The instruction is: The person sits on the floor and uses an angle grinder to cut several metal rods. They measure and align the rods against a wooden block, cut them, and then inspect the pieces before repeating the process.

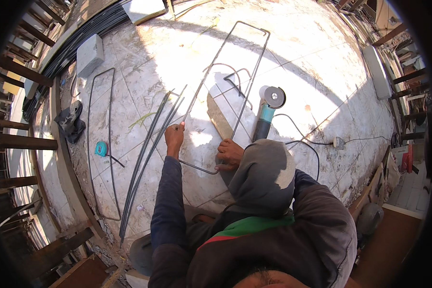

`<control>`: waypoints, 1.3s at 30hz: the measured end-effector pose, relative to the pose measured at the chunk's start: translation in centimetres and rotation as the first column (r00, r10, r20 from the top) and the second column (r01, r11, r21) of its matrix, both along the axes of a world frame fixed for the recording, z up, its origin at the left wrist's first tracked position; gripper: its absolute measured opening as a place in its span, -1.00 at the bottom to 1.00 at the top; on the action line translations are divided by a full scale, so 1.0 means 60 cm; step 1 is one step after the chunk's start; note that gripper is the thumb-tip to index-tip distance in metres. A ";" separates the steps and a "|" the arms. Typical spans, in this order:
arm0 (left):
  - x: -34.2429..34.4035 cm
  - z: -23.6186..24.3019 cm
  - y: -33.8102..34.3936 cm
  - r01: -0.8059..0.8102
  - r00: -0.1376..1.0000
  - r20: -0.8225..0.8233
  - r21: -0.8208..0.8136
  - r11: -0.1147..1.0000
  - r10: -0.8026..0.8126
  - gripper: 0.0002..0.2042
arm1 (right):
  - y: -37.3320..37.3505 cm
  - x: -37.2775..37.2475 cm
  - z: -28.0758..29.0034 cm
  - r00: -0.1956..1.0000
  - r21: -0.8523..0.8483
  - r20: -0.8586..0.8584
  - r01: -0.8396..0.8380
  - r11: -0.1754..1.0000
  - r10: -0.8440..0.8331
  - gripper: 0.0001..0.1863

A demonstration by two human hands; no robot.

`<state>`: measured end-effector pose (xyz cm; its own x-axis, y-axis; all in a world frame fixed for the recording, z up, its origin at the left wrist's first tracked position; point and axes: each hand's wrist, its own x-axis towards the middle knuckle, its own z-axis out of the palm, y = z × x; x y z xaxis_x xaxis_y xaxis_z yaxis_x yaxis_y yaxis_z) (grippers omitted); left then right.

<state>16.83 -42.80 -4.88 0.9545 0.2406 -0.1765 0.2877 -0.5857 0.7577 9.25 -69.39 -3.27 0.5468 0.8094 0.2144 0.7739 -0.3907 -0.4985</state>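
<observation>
A long rectangular stirrup of bent steel rod (196,96) lies ahead of me, reaching away over the tiled floor. My left hand (174,138) is closed round its left side, thumb along the rod. On its right side, close to the near bend, my right hand (230,153) grips the rod, with its wrist hidden behind my knee (264,168). Just right of the stirrup rests an angle grinder (265,115) with a dark disc facing up. A smaller bent rod piece (236,82) lies within the stirrup's outline.
Several straight rods (146,144), another rectangular stirrup (90,139) and a teal tape measure (101,149) lie to the left. Beyond are a black crumpled bag or cloth (71,121), a pale block (90,55) and bundled rods (84,38). The grinder's cable (309,142) runs right to a connector (338,142).
</observation>
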 end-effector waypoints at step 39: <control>-0.077 -0.094 -0.015 -0.274 0.962 -0.030 -0.098 0.957 0.273 -0.77 | -0.039 0.074 0.001 0.908 -0.427 -0.045 0.360 0.829 -0.417 -0.07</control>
